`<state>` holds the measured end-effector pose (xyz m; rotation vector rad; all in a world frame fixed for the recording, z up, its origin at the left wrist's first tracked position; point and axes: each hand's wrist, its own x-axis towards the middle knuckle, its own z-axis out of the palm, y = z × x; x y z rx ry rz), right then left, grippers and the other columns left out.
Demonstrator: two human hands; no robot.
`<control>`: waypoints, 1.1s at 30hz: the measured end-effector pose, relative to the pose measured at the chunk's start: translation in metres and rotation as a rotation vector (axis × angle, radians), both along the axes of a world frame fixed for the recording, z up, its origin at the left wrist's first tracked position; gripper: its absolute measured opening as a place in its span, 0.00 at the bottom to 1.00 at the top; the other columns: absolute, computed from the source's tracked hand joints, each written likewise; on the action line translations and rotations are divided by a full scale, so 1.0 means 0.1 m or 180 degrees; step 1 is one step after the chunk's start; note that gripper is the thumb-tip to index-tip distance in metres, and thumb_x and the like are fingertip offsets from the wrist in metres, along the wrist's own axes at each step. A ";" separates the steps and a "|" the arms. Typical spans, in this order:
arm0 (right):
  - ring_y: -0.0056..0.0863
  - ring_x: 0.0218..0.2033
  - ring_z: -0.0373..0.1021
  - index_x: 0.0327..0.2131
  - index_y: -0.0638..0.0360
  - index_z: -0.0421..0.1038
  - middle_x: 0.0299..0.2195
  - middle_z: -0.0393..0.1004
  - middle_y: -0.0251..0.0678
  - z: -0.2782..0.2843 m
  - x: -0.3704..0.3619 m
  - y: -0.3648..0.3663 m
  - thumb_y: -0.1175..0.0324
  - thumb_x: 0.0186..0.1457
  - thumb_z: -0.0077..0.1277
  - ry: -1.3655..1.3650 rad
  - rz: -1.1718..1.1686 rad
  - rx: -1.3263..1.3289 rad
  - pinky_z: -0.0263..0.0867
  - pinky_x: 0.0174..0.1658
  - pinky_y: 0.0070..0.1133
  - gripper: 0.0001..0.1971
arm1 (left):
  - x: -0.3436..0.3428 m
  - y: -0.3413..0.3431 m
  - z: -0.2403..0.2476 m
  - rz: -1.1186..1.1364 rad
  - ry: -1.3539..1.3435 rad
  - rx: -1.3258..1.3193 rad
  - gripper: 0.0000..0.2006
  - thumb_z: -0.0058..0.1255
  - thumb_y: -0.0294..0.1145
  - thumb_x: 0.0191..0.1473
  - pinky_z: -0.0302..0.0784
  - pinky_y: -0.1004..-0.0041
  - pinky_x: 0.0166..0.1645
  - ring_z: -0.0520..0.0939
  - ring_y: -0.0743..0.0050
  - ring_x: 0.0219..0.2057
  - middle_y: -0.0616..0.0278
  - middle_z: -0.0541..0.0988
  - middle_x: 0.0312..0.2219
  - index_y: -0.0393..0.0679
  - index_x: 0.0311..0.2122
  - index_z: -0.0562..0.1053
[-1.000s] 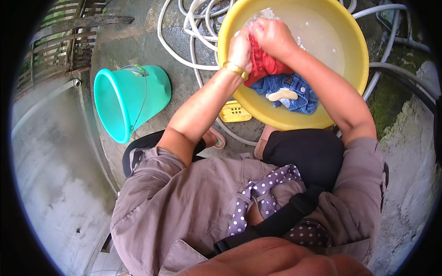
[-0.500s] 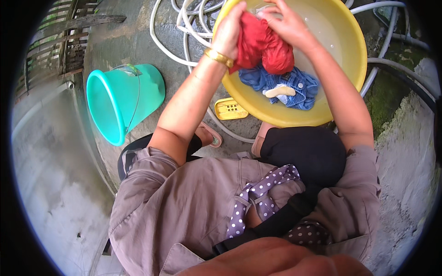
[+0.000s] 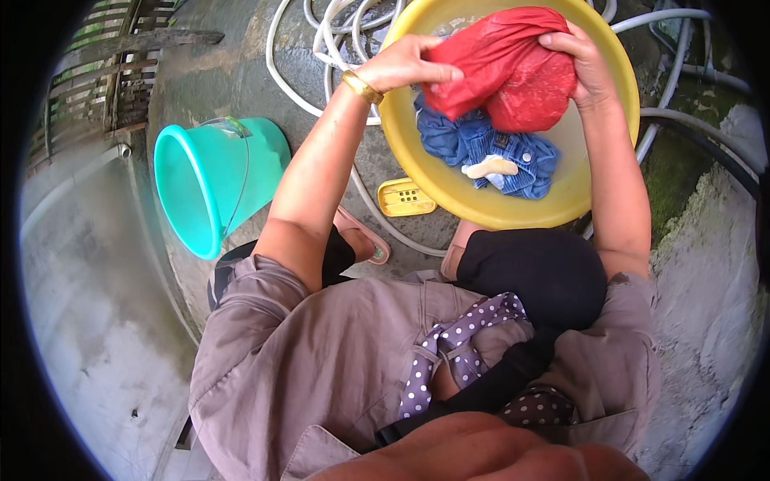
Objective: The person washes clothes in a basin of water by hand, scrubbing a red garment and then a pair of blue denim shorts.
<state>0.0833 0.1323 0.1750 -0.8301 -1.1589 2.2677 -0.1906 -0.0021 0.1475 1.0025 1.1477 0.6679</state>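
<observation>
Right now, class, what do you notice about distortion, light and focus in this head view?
Head view: fisheye bends the white hoses near the black rim; soft daylight, no harsh glare on the yellow basin; both hands, left hand and right hand, sharp on the red cloth; bottom foreground blurred.

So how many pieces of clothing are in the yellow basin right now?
2. A red cloth held up over the basin by the left hand and right hand, and a blue denim garment lying at the bottom. More may be hidden underneath.
</observation>
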 end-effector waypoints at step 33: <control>0.19 0.32 0.77 0.37 0.66 0.77 0.28 0.80 0.33 -0.85 -0.64 -0.03 0.60 0.62 0.56 -0.0703 -0.0555 0.2470 0.72 0.34 0.25 0.15 | 0.62 -0.05 -0.39 0.0987 -0.0498 0.1195 0.18 0.38 0.28 0.67 0.73 0.70 0.60 0.79 0.70 0.52 0.55 0.78 0.52 0.33 0.58 0.70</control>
